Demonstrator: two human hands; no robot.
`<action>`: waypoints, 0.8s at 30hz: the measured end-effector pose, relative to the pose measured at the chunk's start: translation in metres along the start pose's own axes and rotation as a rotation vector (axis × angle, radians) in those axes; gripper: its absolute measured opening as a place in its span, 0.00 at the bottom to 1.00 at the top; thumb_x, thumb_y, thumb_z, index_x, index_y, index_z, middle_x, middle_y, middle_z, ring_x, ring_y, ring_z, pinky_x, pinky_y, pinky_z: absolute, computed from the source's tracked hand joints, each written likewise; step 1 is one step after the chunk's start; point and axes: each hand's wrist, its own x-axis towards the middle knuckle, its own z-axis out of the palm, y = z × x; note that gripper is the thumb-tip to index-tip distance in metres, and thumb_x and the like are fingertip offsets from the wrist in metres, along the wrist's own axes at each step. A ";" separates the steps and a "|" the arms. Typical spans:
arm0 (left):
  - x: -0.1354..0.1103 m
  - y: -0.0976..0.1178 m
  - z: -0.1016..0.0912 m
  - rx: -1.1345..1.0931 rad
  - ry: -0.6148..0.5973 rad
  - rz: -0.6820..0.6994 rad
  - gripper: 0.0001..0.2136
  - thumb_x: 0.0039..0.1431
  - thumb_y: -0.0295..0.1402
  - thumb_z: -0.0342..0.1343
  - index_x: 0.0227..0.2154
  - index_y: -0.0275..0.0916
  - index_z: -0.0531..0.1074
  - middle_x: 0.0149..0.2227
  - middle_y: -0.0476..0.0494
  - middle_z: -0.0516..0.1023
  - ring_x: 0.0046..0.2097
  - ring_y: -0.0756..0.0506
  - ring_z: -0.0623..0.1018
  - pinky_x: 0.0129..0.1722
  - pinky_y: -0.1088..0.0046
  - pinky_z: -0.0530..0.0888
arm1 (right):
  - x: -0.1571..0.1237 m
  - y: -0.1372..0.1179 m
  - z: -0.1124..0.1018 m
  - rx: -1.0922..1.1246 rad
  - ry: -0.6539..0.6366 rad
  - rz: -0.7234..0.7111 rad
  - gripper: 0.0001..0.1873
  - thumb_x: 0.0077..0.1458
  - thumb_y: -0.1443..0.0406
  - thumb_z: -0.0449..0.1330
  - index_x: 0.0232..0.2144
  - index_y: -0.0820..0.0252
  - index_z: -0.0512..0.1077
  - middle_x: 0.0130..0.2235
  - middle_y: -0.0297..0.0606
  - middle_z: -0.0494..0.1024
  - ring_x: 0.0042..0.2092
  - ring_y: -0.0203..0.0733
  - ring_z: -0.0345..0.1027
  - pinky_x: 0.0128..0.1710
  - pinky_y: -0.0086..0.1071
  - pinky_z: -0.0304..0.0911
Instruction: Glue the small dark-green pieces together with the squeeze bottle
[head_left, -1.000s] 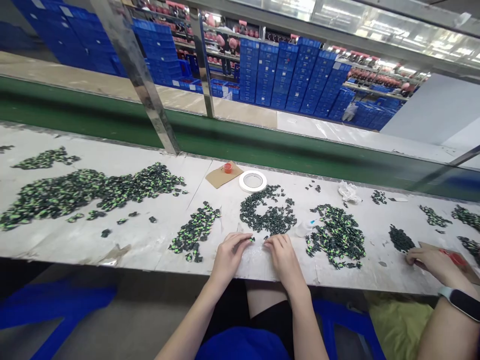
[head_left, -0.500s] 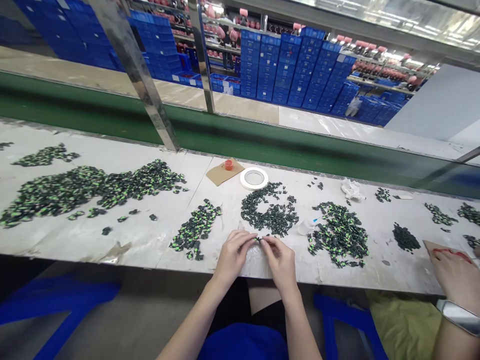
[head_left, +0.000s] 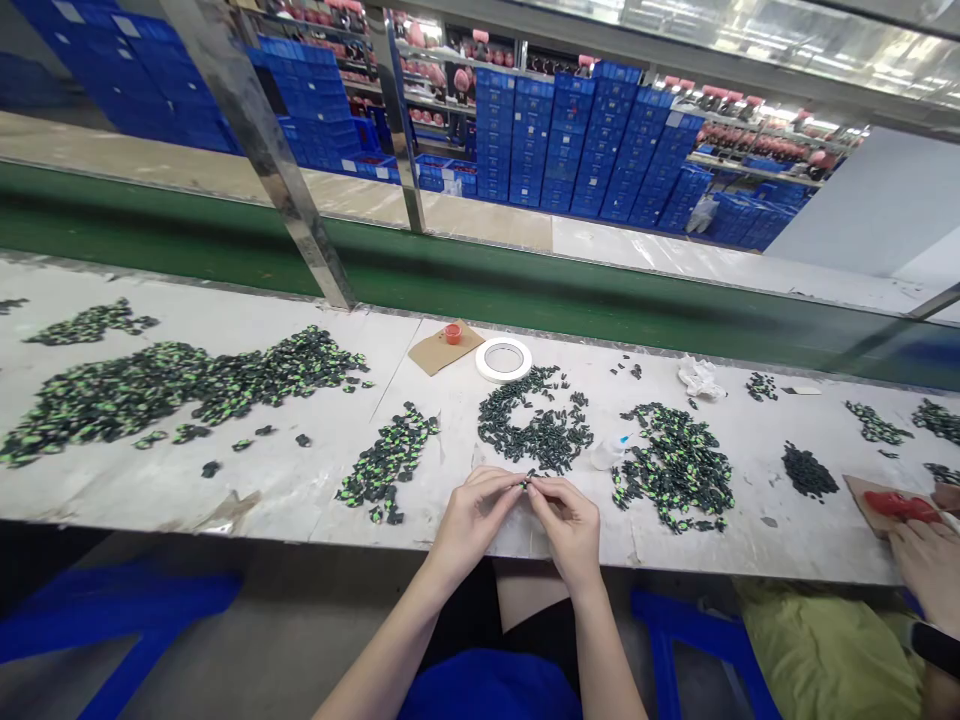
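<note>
Between their fingertips, my left hand (head_left: pixel 478 510) and my right hand (head_left: pixel 566 520) pinch a small dark part (head_left: pixel 527 483), mostly covered by the fingers. Both hands are closed and meet just above the table's near side. Right beyond them lies a ring-shaped heap of small dark green pieces (head_left: pixel 536 435). To the left of my hands is a pile of black-and-green parts (head_left: pixel 390 460). A larger pile of black-and-green parts (head_left: pixel 679 470) lies to the right, with a small clear bottle with a blue tip (head_left: pixel 606 455) at its left side.
A roll of white tape (head_left: pixel 504 360) and a cardboard piece (head_left: pixel 431 355) bearing a red cap (head_left: pixel 453 334) lie farther back. Long heaps of parts (head_left: pixel 172 385) cover the left. A co-worker's hand (head_left: pixel 926 560) touches red material at far right. A green belt (head_left: pixel 480 285) runs behind.
My hands have drawn closer together, fingertips now meeting around the small part. At far right, the co-worker's hand has shifted and more of the red material shows.
</note>
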 end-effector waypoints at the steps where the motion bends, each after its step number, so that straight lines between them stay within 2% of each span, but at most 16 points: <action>1: 0.000 0.001 0.001 0.002 -0.001 0.006 0.09 0.59 0.34 0.56 0.38 0.41 0.79 0.38 0.40 0.81 0.43 0.43 0.78 0.45 0.63 0.77 | 0.000 0.000 -0.001 -0.007 0.003 -0.019 0.07 0.53 0.62 0.62 0.29 0.57 0.79 0.32 0.40 0.81 0.35 0.43 0.76 0.36 0.36 0.74; 5: -0.001 0.002 0.005 0.032 0.002 0.014 0.08 0.59 0.33 0.56 0.38 0.41 0.79 0.38 0.41 0.81 0.43 0.43 0.78 0.45 0.64 0.77 | -0.001 0.001 -0.005 -0.052 0.017 -0.031 0.07 0.53 0.63 0.63 0.34 0.59 0.78 0.33 0.41 0.81 0.34 0.42 0.76 0.35 0.35 0.74; 10: 0.001 0.006 0.004 0.074 -0.047 -0.007 0.09 0.58 0.33 0.56 0.40 0.40 0.78 0.40 0.40 0.80 0.44 0.43 0.79 0.46 0.65 0.76 | 0.002 -0.005 -0.016 -0.083 -0.056 -0.022 0.18 0.51 0.65 0.62 0.46 0.61 0.73 0.34 0.39 0.81 0.32 0.39 0.76 0.36 0.34 0.75; 14: 0.004 0.014 0.002 0.097 -0.093 0.007 0.07 0.58 0.32 0.56 0.37 0.41 0.77 0.38 0.42 0.80 0.42 0.43 0.79 0.44 0.66 0.76 | 0.007 -0.010 -0.022 -0.119 -0.144 -0.039 0.18 0.51 0.66 0.61 0.46 0.59 0.71 0.33 0.37 0.79 0.32 0.37 0.74 0.38 0.32 0.73; 20: 0.000 0.020 0.009 0.091 -0.033 0.002 0.06 0.57 0.31 0.55 0.35 0.41 0.77 0.36 0.43 0.80 0.41 0.43 0.79 0.43 0.67 0.76 | 0.004 -0.002 -0.020 -0.044 -0.140 0.034 0.15 0.52 0.65 0.59 0.44 0.58 0.67 0.31 0.34 0.71 0.33 0.36 0.70 0.34 0.29 0.70; 24: -0.004 0.022 0.015 0.048 -0.001 -0.066 0.07 0.55 0.31 0.56 0.34 0.40 0.78 0.36 0.42 0.80 0.43 0.43 0.78 0.44 0.67 0.75 | 0.001 0.002 -0.019 -0.016 -0.148 0.071 0.15 0.52 0.64 0.59 0.44 0.57 0.66 0.32 0.34 0.70 0.34 0.37 0.69 0.36 0.31 0.69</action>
